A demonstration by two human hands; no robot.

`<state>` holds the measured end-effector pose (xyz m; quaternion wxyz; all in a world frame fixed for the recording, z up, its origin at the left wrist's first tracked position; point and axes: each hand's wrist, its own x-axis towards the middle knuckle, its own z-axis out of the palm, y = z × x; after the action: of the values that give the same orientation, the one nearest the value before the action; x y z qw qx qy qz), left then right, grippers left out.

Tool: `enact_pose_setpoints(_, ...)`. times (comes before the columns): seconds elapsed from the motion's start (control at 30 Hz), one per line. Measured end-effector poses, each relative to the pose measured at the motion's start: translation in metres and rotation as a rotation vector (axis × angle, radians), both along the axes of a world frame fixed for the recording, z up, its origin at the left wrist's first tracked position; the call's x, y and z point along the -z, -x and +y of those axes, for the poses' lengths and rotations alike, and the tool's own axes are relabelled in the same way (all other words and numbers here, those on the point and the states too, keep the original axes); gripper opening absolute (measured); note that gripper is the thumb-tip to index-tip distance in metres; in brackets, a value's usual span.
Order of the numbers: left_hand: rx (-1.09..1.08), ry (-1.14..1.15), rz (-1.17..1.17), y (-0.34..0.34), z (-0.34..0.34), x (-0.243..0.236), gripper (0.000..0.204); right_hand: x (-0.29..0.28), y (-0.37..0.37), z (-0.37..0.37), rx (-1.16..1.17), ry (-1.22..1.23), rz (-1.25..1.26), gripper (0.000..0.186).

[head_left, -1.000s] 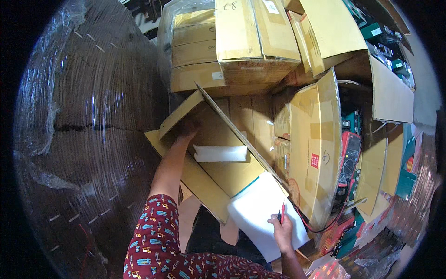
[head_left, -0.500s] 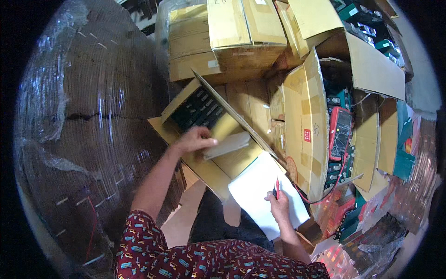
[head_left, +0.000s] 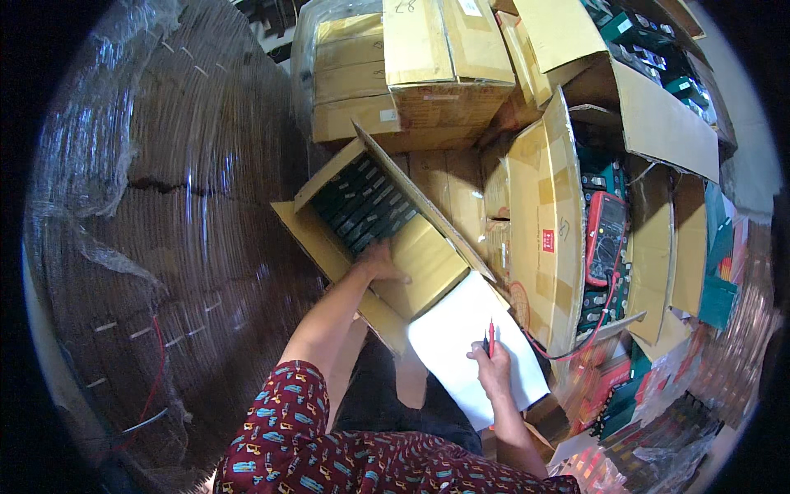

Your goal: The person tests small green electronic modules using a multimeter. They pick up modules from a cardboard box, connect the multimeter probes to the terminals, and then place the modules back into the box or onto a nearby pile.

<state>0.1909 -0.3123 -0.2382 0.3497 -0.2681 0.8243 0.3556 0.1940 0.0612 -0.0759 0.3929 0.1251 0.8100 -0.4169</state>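
My left hand (head_left: 380, 263) reaches into an open cardboard carton (head_left: 294, 235), thumb spread away from the fingers, whose tips are partly lost in shadow. It is over rows of dark green battery-like packs (head_left: 358, 193) with pale labels. Beside it a tan cardboard sheet (head_left: 432, 263) lies flat over the nearer part of the carton. My right hand (head_left: 495, 370) is closed on two test probes, a red probe (head_left: 492, 331) and a black probe (head_left: 485, 344), above a white sheet of paper (head_left: 461, 329). A red multimeter (head_left: 606, 235) rests on packs in the carton at right.
Taped cartons (head_left: 448, 49) are stacked behind. To the left stands a tall stack of flattened brown cardboard (head_left: 206, 230) in clear wrap. The probe lead (head_left: 576, 354) runs to the meter. More green packs (head_left: 646, 49) fill a carton at far right.
My left hand has moved a little right and down into the carton. The cardboard piece that was raised and blurred beside it now lies flat. My right hand stays with the probes.
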Motion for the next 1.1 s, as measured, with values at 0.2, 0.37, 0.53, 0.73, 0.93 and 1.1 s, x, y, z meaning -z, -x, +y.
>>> enact_pose_setpoints(0.2, -0.177, -0.237, 0.259, -0.012, -0.004, -0.013, 0.135, -0.009, 0.0, -0.002, 0.016, 0.02, 0.007, 0.027)
enact_pose_setpoints(0.37, -0.261, -0.028, 0.253, -0.022, 0.04, -0.016, 0.101, -0.012, -0.002, -0.011, 0.036, 0.031, 0.036, 0.025)
enact_pose_setpoints(0.53, -0.204, -0.014, 0.387, -0.042, 0.065, -0.1, 0.089, 0.0, -0.007, -0.001, -0.034, 0.01, 0.071, 0.025)
enact_pose_setpoints(0.73, -0.207, -0.067, 0.412, -0.063, 0.07, -0.17, 0.091, -0.004, -0.006, -0.004, -0.009, 0.047, 0.075, 0.023)
enact_pose_setpoints(0.93, -0.653, -0.459, 0.569, -0.057, -0.017, -0.243, 0.094, -0.019, -0.001, -0.012, -0.025, 0.0, 0.075, 0.023)
enact_pose_setpoints(1.1, -1.157, -0.783, 1.124, 0.022, -0.116, -0.317, 0.13, 0.004, 0.003, -0.002, -0.011, 0.001, 0.242, 0.019)
